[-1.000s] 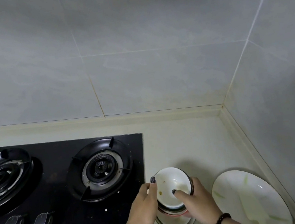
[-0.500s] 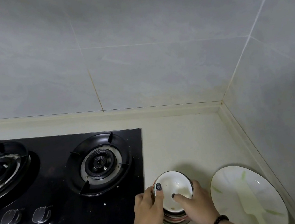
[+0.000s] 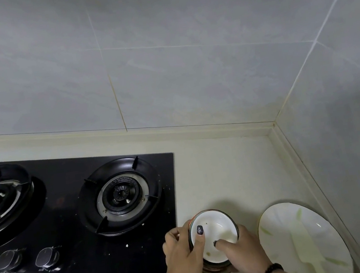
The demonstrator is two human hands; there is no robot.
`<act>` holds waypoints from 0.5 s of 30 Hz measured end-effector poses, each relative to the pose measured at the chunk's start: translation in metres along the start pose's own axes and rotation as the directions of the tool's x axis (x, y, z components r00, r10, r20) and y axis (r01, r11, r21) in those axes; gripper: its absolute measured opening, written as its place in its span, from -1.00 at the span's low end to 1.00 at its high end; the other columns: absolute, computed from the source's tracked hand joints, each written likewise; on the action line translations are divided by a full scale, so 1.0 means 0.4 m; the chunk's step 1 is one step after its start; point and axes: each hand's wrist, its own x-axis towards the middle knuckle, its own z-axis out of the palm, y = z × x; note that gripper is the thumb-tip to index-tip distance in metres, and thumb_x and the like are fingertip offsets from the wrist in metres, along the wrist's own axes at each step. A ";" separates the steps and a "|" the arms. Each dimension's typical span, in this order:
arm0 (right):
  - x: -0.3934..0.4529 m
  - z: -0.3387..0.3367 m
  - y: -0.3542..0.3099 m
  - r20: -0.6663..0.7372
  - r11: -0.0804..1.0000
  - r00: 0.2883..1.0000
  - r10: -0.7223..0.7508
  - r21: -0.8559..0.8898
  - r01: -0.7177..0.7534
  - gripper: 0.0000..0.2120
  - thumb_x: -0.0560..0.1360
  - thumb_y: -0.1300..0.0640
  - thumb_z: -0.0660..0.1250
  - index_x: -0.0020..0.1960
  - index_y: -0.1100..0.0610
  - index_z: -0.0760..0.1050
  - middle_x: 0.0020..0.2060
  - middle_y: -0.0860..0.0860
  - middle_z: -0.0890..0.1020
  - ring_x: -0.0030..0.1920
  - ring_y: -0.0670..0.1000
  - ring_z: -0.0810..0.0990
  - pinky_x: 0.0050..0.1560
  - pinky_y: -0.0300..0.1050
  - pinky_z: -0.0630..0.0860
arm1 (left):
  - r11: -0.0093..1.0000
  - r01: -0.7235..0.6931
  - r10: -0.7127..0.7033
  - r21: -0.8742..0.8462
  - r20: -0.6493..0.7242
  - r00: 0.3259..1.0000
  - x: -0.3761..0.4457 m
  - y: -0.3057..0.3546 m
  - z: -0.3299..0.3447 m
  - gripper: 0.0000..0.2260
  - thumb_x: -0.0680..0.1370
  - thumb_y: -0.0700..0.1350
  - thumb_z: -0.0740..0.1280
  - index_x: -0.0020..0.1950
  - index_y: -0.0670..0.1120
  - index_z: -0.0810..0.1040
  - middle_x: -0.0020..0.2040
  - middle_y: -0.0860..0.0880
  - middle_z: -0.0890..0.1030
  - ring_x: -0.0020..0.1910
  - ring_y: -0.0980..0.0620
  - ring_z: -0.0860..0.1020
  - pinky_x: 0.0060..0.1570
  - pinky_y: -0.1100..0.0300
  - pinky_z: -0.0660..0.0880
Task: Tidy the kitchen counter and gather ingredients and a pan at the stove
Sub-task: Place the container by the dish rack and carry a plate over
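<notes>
A small white bowl (image 3: 213,229) with a dark rim sits nested on top of a stack of bowls (image 3: 216,270) on the pale counter, just right of the stove. My left hand (image 3: 182,254) grips the bowl's left side, its thumb hooked over the rim. My right hand (image 3: 241,251) grips the right side, thumb inside the bowl. Small food specks dot the inside of the bowl. The lower bowls are mostly hidden under my hands.
A black glass gas stove (image 3: 70,221) with two burners and two knobs (image 3: 27,259) fills the left. A large white plate (image 3: 302,239) with green marks lies right of the bowls. Tiled walls meet in a corner (image 3: 274,123) at the back right.
Both hands have lowered the white bowl onto the stack below it, and the gap seen a second ago has closed. The view has shifted slightly.
</notes>
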 end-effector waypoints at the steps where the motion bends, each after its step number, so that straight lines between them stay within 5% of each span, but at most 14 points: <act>1: 0.003 0.001 0.006 0.005 1.000 1.000 0.013 -0.007 -0.013 -0.40 0.07 -0.21 0.31 0.09 -0.06 0.49 0.06 0.01 0.56 -0.04 -0.05 0.60 0.02 -0.02 0.61 | 1.000 -0.002 0.002 -0.005 0.007 1.000 0.001 -0.003 0.001 -0.58 0.45 0.43 0.09 0.26 0.38 0.36 0.13 0.18 0.26 0.17 0.11 0.19 0.32 0.17 0.25; 4: 0.009 0.001 0.013 0.013 0.999 0.999 0.037 -0.021 -0.037 -0.45 0.07 -0.21 0.33 0.03 -0.05 0.51 0.02 0.00 0.57 -0.03 -0.05 0.60 0.00 -0.01 0.63 | 1.000 0.002 -0.002 -0.001 -0.004 1.000 0.002 -0.014 0.007 -0.30 0.19 0.58 -0.04 0.26 0.39 0.35 0.21 0.15 0.25 0.21 0.09 0.19 0.34 0.10 0.26; 12: 0.005 -0.030 -0.009 0.054 0.993 0.998 0.023 -0.117 -0.016 -0.54 0.14 -0.19 0.33 -0.05 0.04 0.54 -0.04 0.00 0.62 -0.12 -0.05 0.61 -0.11 -0.14 0.59 | 0.999 0.032 -0.032 -0.017 0.008 0.999 -0.003 -0.010 0.017 -0.39 0.21 0.49 -0.03 0.26 0.43 0.20 0.31 0.15 0.22 0.27 0.06 0.18 0.38 0.03 0.25; 15: -0.011 -0.044 -0.018 0.051 0.989 0.998 -0.032 -0.140 0.039 -0.55 0.18 -0.22 0.31 -0.07 0.05 0.54 -0.03 -0.01 0.60 -0.05 -0.08 0.57 -0.01 -0.15 0.54 | 0.997 0.040 -0.039 -0.067 0.025 0.999 -0.007 -0.015 0.020 -0.47 0.42 0.39 0.10 0.38 0.35 0.19 0.31 0.14 0.25 0.31 0.05 0.20 0.36 0.09 0.24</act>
